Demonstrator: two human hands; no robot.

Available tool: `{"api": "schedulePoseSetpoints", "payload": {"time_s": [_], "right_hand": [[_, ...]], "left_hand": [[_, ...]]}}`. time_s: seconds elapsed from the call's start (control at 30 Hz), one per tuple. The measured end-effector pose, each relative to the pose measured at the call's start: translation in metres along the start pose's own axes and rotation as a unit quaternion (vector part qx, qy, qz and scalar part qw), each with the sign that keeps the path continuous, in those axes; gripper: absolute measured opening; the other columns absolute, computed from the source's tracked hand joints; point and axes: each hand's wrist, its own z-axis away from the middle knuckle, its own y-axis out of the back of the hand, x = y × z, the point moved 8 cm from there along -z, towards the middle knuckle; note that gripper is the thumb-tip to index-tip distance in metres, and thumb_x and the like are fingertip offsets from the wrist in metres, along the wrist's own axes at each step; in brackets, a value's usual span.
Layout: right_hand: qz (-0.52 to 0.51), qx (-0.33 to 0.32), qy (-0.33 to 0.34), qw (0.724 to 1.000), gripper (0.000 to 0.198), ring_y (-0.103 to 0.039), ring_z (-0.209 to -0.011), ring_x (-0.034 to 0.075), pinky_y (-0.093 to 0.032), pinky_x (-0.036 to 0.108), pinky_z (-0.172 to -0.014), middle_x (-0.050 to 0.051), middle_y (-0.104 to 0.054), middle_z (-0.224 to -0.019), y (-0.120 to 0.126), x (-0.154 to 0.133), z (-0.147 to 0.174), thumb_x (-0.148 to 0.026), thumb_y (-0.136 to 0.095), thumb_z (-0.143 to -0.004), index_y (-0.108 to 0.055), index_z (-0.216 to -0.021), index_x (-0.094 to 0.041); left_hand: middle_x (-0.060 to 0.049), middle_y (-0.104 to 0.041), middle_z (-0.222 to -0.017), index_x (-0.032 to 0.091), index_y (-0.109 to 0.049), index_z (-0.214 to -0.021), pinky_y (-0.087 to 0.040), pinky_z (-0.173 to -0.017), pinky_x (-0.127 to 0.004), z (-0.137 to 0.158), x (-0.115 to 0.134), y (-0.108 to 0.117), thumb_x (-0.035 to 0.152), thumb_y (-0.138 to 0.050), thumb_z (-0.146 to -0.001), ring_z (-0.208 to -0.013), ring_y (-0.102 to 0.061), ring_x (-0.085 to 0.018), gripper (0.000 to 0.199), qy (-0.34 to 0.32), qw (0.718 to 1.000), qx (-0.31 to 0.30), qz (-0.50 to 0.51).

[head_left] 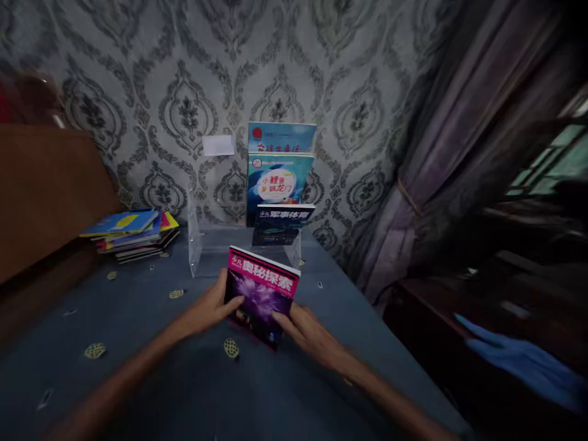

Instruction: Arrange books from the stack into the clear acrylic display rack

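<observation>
Between my two hands a pink and purple book (260, 297) is held tilted above the table, its front cover facing me. My left hand (215, 306) grips its left edge, thumb on the cover and fingers behind. On the lower right edge my right hand (305, 327) holds it the same way. Just behind stands a clear tiered book rack (197, 245). Its right side bears a dark book (280, 226) in front, a teal book (280, 177) behind that, and a light blue book (282, 136) at the back.
A loose stack of books (133, 233) lies at the table's left. A white card (218, 146) is at the rack's upper left. Patterned wallpaper rises behind the blue tablecloth (151, 380). A brown box-like object (50, 190) is at left, a tied curtain (395, 239) at right.
</observation>
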Motion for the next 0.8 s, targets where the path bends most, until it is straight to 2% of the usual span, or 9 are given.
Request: {"api": "schedulePoseSetpoints", "payload": {"time_s": [0.07,0.13,0.2,0.3,0.4,0.47,0.6,0.7,0.8], "right_hand": [[-0.060,-0.051,-0.026,0.997,0.055,-0.066,-0.060,0.020,-0.054,0.036,-0.063,0.003,-0.065,-0.079,0.004,0.003,-0.005,-0.073,-0.036,-0.095,-0.054,-0.100,-0.021],[-0.105,-0.079,-0.044,0.990,0.054,-0.060,-0.047,0.015,-0.050,0.031,-0.052,0.001,-0.064,-0.078,0.010,0.005,-0.009,-0.073,-0.040,-0.094,-0.052,-0.100,-0.021],[-0.140,-0.078,-0.055,0.986,0.054,-0.061,-0.046,0.015,-0.046,0.028,-0.046,0.000,-0.064,-0.077,0.018,0.011,-0.013,-0.074,-0.047,-0.090,-0.050,-0.101,-0.021],[-0.145,-0.061,-0.051,0.986,0.051,-0.066,-0.053,0.019,-0.049,0.029,-0.048,0.000,-0.063,-0.068,0.034,0.022,-0.023,-0.072,-0.052,-0.089,-0.050,-0.094,-0.022],[-0.115,-0.005,-0.038,0.993,0.044,-0.070,-0.064,0.023,-0.056,0.034,-0.056,0.004,-0.068,-0.074,0.067,0.029,-0.044,-0.066,-0.056,-0.089,-0.052,-0.092,-0.021],[-0.067,0.071,-0.004,0.995,0.040,-0.070,-0.069,0.024,-0.058,0.037,-0.061,0.007,-0.070,-0.081,0.102,0.025,-0.064,-0.060,-0.059,-0.089,-0.054,-0.097,-0.021],[-0.014,0.229,0.088,0.969,0.038,-0.071,-0.086,0.027,-0.060,0.043,-0.077,0.009,-0.072,-0.099,0.171,0.005,-0.103,-0.052,-0.062,-0.090,-0.056,-0.112,-0.021],[0.001,0.247,0.122,0.961,0.040,-0.072,-0.087,0.027,-0.060,0.043,-0.080,0.008,-0.072,-0.103,0.191,0.000,-0.128,-0.050,-0.062,-0.091,-0.056,-0.117,-0.021],[0.023,0.240,0.117,0.963,0.039,-0.073,-0.084,0.025,-0.061,0.043,-0.080,0.007,-0.072,-0.102,0.192,0.010,-0.145,-0.046,-0.061,-0.092,-0.056,-0.120,-0.019]], "left_hand": [[-0.014,-0.060,-0.127,0.018,-0.037,-0.133,-0.048,-0.100,-0.042,-0.004,-0.002,0.000,0.048,-0.049,-0.095,-0.119,-0.058,-0.029,0.050,-0.015,1.000,0.019,0.004],[-0.012,-0.060,-0.124,0.018,-0.039,-0.130,-0.047,-0.101,-0.041,-0.008,-0.003,-0.001,0.043,-0.047,-0.095,-0.119,-0.058,-0.028,0.044,-0.023,0.999,0.032,0.000],[-0.011,-0.061,-0.118,0.018,-0.041,-0.125,-0.048,-0.099,-0.041,-0.014,-0.002,-0.004,0.039,-0.045,-0.095,-0.113,-0.059,-0.027,0.037,-0.025,0.999,0.035,-0.010],[-0.009,-0.062,-0.105,0.018,-0.041,-0.119,-0.051,-0.090,-0.042,-0.028,0.009,0.000,0.032,-0.044,-0.093,-0.096,-0.062,-0.026,0.030,-0.022,0.997,0.055,-0.052],[-0.006,-0.061,-0.093,0.019,-0.042,-0.115,-0.051,-0.084,-0.040,-0.052,0.035,0.015,0.026,-0.044,-0.092,-0.085,-0.061,-0.024,0.025,-0.053,0.990,0.094,-0.092],[-0.005,-0.060,-0.091,0.019,-0.043,-0.115,-0.051,-0.084,-0.039,-0.073,0.060,0.029,0.022,-0.043,-0.092,-0.084,-0.061,-0.023,0.023,-0.104,0.979,0.137,-0.110],[-0.008,-0.060,-0.098,0.017,-0.043,-0.120,-0.051,-0.090,-0.042,-0.109,0.103,0.060,0.016,-0.041,-0.095,-0.091,-0.062,-0.024,0.025,-0.214,0.936,0.243,-0.139],[-0.008,-0.060,-0.097,0.018,-0.042,-0.120,-0.051,-0.092,-0.043,-0.130,0.113,0.071,0.014,-0.041,-0.095,-0.092,-0.063,-0.024,0.026,-0.236,0.920,0.269,-0.158],[-0.009,-0.061,-0.096,0.017,-0.042,-0.121,-0.050,-0.094,-0.046,-0.145,0.105,0.072,0.012,-0.041,-0.093,-0.093,-0.063,-0.026,0.029,-0.215,0.928,0.255,-0.168]]}}
